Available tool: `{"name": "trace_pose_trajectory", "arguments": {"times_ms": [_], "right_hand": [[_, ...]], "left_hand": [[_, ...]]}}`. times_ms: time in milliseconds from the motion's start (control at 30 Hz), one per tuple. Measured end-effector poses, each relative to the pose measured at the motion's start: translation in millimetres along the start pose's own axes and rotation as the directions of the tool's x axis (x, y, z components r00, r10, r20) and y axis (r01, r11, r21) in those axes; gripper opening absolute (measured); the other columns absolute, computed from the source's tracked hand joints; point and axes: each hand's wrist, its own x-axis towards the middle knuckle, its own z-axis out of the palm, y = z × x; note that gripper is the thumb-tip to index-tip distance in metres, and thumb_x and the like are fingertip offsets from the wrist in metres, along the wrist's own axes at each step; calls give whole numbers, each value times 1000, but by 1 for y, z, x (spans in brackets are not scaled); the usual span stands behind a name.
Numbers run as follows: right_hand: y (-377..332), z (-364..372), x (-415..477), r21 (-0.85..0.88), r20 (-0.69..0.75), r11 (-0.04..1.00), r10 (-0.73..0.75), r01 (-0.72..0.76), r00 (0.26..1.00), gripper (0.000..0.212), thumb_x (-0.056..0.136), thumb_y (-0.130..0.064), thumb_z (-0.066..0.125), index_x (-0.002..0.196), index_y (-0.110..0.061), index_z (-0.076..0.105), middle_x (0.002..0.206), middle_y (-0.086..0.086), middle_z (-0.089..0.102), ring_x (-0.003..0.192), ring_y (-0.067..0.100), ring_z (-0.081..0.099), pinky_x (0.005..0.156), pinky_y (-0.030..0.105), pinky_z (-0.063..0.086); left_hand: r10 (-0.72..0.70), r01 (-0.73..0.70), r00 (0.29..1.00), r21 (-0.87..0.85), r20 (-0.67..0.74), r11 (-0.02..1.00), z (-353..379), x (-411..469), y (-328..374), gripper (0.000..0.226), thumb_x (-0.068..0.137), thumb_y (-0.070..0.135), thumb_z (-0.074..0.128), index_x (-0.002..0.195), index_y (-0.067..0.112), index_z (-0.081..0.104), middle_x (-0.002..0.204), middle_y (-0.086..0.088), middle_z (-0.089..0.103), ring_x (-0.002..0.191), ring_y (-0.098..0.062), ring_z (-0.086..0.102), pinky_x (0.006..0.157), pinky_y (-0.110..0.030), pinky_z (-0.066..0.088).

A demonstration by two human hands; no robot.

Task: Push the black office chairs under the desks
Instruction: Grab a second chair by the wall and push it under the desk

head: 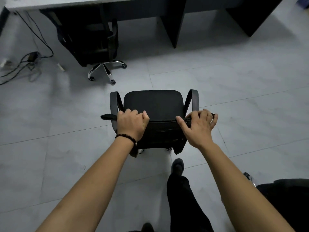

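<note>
Leg: a dark trouser leg (184, 198) and shoe (178, 165) stand on the tiled floor (250, 81), just behind the near chair.
Left hand (132, 124): fingers curled over the top of the backrest, gripping it; a bead bracelet (127, 137) circles the wrist.
Right hand (197, 126): fingers hooked over the same top edge, thumb spread along the back.
Near chair (153, 104): black, on open floor, seat facing the counter, well apart from it.
Far chair (90, 42): black, tucked partly under the counter, chrome base showing.
Counter (83, 2): pale top, dark panel legs.
Cables (28, 61): tangled on the floor, far left.
</note>
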Motion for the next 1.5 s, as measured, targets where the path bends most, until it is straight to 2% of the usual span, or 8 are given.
{"name": "trace_pose_trajectory", "arguments": {"times_ms": [200,367,533,767,867,1000,1167,1500], "right_hand": [[23,-3,109,22,-46,1000,4,-3,999,54,87,-76,32,99,-27,51,122,7,43,139,29,17,114,51,-16],[40,-20,201,-40,70,998,-50,53,996,71,73,-91,32,104,-30,52,125,7,41,138,29,15,110,51,-21],[42,-29,306,-51,106,998,-32,38,994,75,73,-90,32,110,-27,51,130,11,39,140,30,11,112,55,-18],[47,-29,428,-46,89,999,-17,21,996,79,70,-94,26,111,-30,49,136,10,37,143,30,9,113,54,-15],[37,-24,480,-37,52,999,8,-6,999,77,70,-94,27,107,-29,49,138,9,36,143,31,8,114,54,-14],[17,-18,541,-58,61,998,38,-34,997,78,68,-94,25,105,-29,48,137,8,37,143,29,8,115,54,-13],[-15,-7,609,-44,75,997,61,-58,995,71,72,-92,30,103,-30,46,137,9,37,143,29,6,114,54,-15],[-16,-5,749,-28,82,996,-79,82,994,73,74,-89,36,107,-26,51,130,8,40,143,28,7,113,54,-19]], "left_hand": [[15,-14,990,6,-140,1000,32,111,27,52,94,29,31,52,9,53,52,-5,47,54,-26,42,60,-36,33],[-10,11,999,23,-49,1000,53,187,53,50,93,29,29,55,10,55,55,-6,51,57,-28,45,60,-37,32],[9,-10,998,9,55,1000,60,295,64,48,88,34,15,57,17,46,58,-2,44,63,-26,38,65,-35,25],[48,-47,999,-41,22,998,81,417,70,44,89,31,21,52,17,38,54,-6,51,57,-25,35,62,-35,28],[85,-84,996,-43,11,995,86,476,60,48,90,30,20,51,14,44,54,-7,52,55,-25,36,60,-36,31],[115,-114,990,-15,79,993,99,542,44,48,88,33,9,57,16,41,58,0,40,62,-22,35,64,-35,27],[113,-114,992,22,50,993,117,618,17,39,88,29,21,55,17,36,55,0,36,59,-23,33,61,-34,22],[-24,23,998,16,59,1000,147,725,22,41,85,26,24,52,13,45,51,-4,43,54,-26,37,56,-34,25]]}}
